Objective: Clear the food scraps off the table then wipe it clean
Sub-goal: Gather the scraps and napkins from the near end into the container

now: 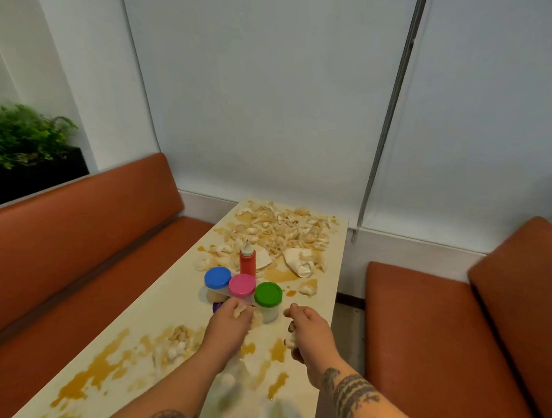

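Observation:
A long cream table [159, 301] is smeared with orange-brown sauce [94, 371] and strewn with pale food scraps. A big heap of scraps [283, 231] covers the far end, and a smaller clump [179, 340] lies near the left side. My left hand [230, 323] curls around a pale scrap just in front of the jars. My right hand [308, 332] holds a whitish scrap over the table's right side. A crumpled white napkin [299, 261] lies by the far heap.
Three jars with blue [217, 277], pink [241, 285] and green [268, 293] lids stand mid-table, and a red squeeze bottle [247, 260] behind them. Orange bench seats [80, 233] flank the table on both sides. A potted plant [23, 137] sits at far left.

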Motion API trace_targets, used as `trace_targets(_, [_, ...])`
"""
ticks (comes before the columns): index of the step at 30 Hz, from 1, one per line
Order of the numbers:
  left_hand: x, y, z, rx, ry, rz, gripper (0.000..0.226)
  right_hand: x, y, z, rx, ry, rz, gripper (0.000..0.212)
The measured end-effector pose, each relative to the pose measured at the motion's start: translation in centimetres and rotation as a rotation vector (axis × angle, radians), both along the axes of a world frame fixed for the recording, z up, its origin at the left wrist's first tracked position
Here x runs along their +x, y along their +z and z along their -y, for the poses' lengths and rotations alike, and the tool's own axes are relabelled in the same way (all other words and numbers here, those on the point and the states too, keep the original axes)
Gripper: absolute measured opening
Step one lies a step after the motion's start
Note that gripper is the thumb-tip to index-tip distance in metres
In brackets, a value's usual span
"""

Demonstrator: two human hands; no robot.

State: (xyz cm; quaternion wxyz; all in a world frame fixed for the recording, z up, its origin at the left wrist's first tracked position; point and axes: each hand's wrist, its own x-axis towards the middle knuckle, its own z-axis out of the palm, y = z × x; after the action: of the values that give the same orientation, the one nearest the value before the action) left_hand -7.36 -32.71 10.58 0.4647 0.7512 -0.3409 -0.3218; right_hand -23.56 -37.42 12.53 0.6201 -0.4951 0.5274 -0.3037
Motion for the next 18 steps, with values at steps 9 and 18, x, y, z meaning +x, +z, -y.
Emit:
trace_targets(9, [-12.8,6.1,2.1,-0.011,-0.294,-0.253,0.017,-7.0,2.6,0.6,-0.022,-0.015,0.086,0.053])
trace_targets(18, [-24.6,4.0,4.7,0.063,-0.314,-0.380,0.043,-23.3,1.0,2.0,-0.065,-0.258,-0.174,0.028])
